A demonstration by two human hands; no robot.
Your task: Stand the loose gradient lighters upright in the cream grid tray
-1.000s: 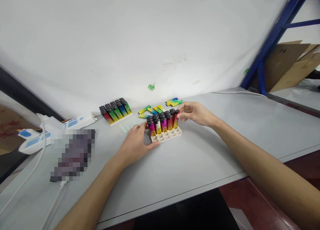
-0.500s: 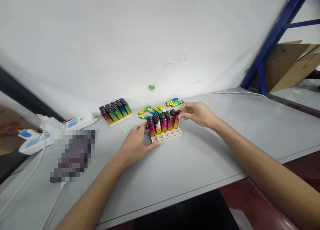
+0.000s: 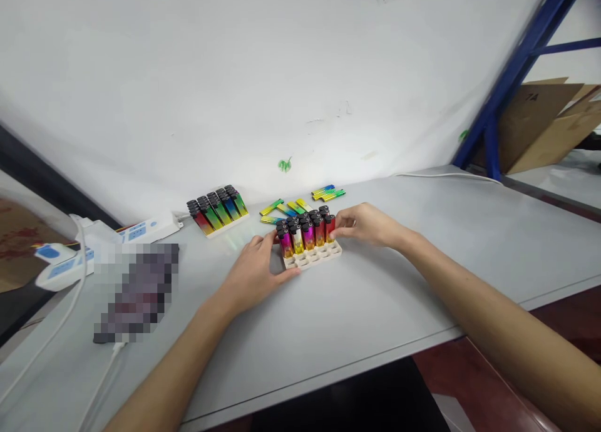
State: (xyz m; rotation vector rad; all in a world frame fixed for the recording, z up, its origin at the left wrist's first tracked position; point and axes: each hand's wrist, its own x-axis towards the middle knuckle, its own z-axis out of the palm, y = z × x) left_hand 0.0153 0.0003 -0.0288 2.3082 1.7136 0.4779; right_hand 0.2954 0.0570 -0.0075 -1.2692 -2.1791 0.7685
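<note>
From where I stand, the left hand (image 3: pixel 253 266) has its thumb spread well apart from its fingers, bracing the white tray (image 3: pixel 312 258) at its left end. The thumb lies against the tray's front edge, while the fingertips reach around by the lighters' left side; their exact contact back there is hidden. The right hand (image 3: pixel 364 224) has its thumb and fingers drawn close together, pinching the red lighter (image 3: pixel 330 227) at the right end of the tray's front line of lighters. That lighter stands upright in the tray, beside the other lighters (image 3: pixel 307 235), and the slots in front of them are bare. The tray sits on the grey table (image 3: pixel 375 300). Just behind it lie loose lighters (image 3: pixel 286 208), flat and yellow, green and blue. A second tray of lighters (image 3: pixel 218 211) stands farther left, near the wall (image 3: pixel 235 94).
</note>
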